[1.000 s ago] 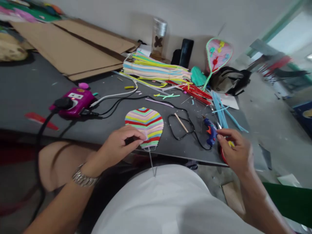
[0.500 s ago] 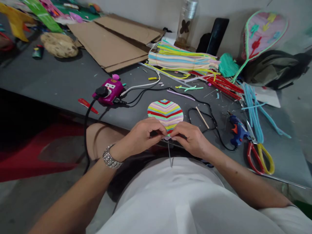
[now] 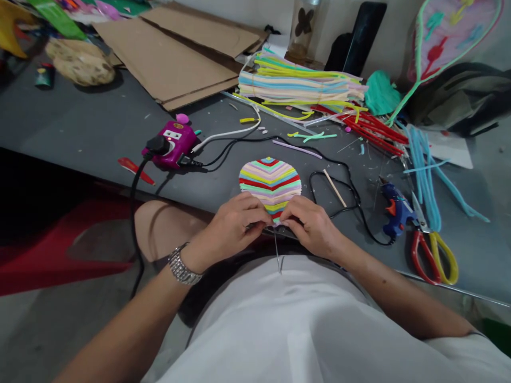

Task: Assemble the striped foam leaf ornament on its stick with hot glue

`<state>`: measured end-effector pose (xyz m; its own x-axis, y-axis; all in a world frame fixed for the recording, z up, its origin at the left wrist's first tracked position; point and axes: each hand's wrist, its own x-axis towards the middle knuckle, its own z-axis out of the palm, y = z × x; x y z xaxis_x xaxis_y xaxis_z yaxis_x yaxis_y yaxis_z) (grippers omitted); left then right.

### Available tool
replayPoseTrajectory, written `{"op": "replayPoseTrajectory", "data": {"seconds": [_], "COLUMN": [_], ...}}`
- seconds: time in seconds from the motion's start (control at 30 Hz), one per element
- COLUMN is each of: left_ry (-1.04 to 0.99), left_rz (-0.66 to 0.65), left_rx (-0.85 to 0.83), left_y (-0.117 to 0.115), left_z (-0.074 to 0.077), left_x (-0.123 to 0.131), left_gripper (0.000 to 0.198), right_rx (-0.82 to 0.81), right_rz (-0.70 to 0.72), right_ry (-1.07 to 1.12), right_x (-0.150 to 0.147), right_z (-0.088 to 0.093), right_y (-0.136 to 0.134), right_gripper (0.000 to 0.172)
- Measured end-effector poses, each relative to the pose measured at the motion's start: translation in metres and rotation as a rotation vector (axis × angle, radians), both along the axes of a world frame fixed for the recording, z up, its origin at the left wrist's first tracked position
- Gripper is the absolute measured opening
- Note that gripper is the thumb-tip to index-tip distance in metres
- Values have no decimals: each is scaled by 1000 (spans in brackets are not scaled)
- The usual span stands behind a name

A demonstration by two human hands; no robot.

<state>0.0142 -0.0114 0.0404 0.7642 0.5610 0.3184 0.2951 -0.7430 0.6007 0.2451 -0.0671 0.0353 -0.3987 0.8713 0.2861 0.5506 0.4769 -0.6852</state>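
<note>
Between my hands is a rounded, leaf-like piece of striped pipe cleaners [image 3: 270, 181], its bands forming V shapes in red, yellow, mint, lilac and blue. My left hand [image 3: 243, 217] pinches its lower tip from the left, thumb and forefinger closed. From the right, my right hand [image 3: 309, 221] pinches the same tip, the fingertips of both hands nearly meeting. A thin wire stem [image 3: 277, 247] runs from that tip down toward my white shirt. The upper part of the piece lies over the grey table's near edge; my fingers hide the very tip.
A blue glue gun [image 3: 396, 207] and red-and-yellow-handled scissors [image 3: 435, 255] lie right. Behind are a pipe cleaner bundle [image 3: 299, 88], red pipe cleaners [image 3: 371, 132] and light-blue ones [image 3: 425, 175]. A purple power socket [image 3: 175, 143], black cord [image 3: 136, 234] and cardboard [image 3: 179, 58] stand left.
The view has shifted slightly, so the background things sit a little differently. Both hands keep pinching the lower tip of the striped piece, with only small finger movement.
</note>
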Motion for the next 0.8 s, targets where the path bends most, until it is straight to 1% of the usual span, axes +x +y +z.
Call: {"op": "replayPoseTrajectory", "data": {"seconds": [0.23,0.4,0.57,0.8], "left_ry": [-9,-13,8,32], "left_rz": [9,21,35,50], "left_rx": [7,96,175,179], "left_y": [-1,-3,-6,-9], "left_z": [-4,-4,-5,-10], "left_x": [-2,-2,-3,-6], "left_gripper": [26,26,24,23], "right_rx": [6,20,85,142], "right_rz": [5,27,30,42], "right_ry": [-21,-60,-141,-213], "right_x": [-2,-3,-4,-4], "right_z": [1,1,-2,-5], "right_y": [-1,-2,-4,-7], "right_gripper": [18,20,24,24]}}
